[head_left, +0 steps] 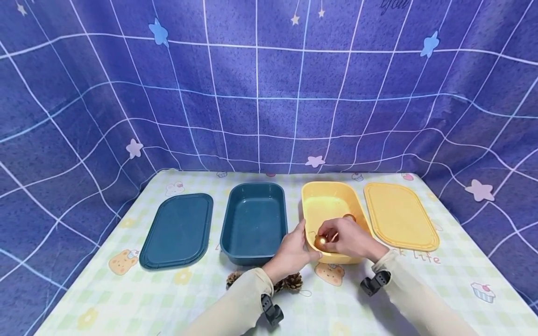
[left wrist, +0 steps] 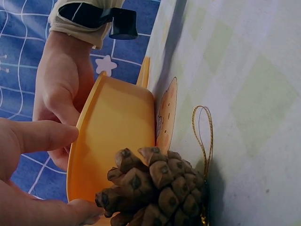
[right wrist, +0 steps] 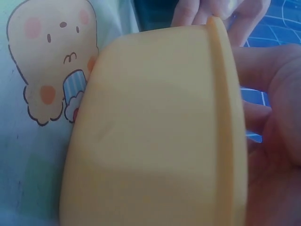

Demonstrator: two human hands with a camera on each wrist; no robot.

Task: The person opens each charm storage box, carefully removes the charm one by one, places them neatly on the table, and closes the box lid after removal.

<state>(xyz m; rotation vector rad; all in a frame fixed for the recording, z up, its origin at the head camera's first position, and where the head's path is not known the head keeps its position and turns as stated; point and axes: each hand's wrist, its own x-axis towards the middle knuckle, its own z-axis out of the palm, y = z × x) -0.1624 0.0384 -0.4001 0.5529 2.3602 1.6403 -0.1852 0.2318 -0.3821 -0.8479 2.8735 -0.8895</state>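
A deep yellow plastic container (head_left: 332, 200) stands right of the middle of the table. In the head view, my right hand (head_left: 350, 237) reaches inside and pinches a shiny copper-coloured bauble (head_left: 321, 242) near its front left corner. Another copper bauble (head_left: 349, 217) shows partly behind that hand. With thumb and fingers, my left hand (head_left: 290, 249) grips the container's near left corner. The left wrist view has its fingers (left wrist: 51, 135) at the rim. The right wrist view shows mostly the container's outer wall (right wrist: 150, 117), so the bauble is hidden there.
Brown pine cones (head_left: 293, 282) lie under my left forearm; one, with a gold string loop (left wrist: 210, 136), is close to my left hand. A dark teal container (head_left: 254, 224) stands left of the yellow one. A teal lid (head_left: 176, 231) and a yellow lid (head_left: 401, 214) lie at the outer sides.
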